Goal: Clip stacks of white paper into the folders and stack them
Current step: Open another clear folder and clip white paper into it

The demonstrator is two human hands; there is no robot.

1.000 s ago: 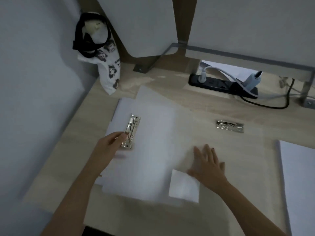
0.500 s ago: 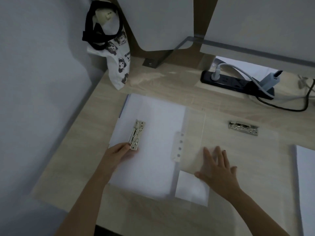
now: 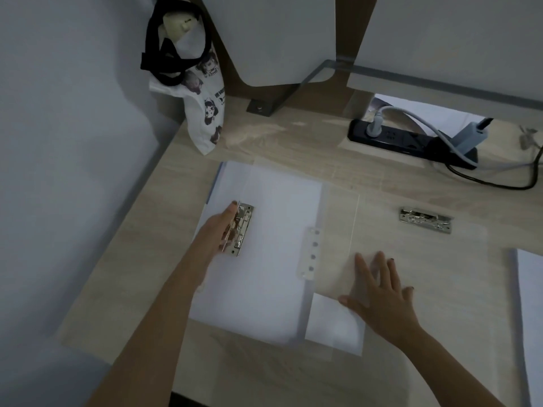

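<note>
A clear plastic folder [image 3: 338,218] lies open on the desk, with a stack of white paper [image 3: 273,259] on its left half. A metal clip [image 3: 242,230] sits at the left edge of that paper. My left hand [image 3: 219,230] grips the clip along its left side, fingers curled under its lever. My right hand [image 3: 379,295] lies flat, fingers spread, on the folder's clear right half, next to a small white label pocket [image 3: 332,327]. A second metal clip [image 3: 424,219] lies farther right on that half.
A printed cloth bag [image 3: 202,104] leans against the wall at the back left. A black power strip [image 3: 411,141] with plugs and cables runs along the back right. More white paper [image 3: 530,304] lies at the right edge. The desk's front edge is near my arms.
My left hand has slid up along the clip's left side and now grips it over its length. My right hand stays flat on the folder. The view has shifted slightly.
</note>
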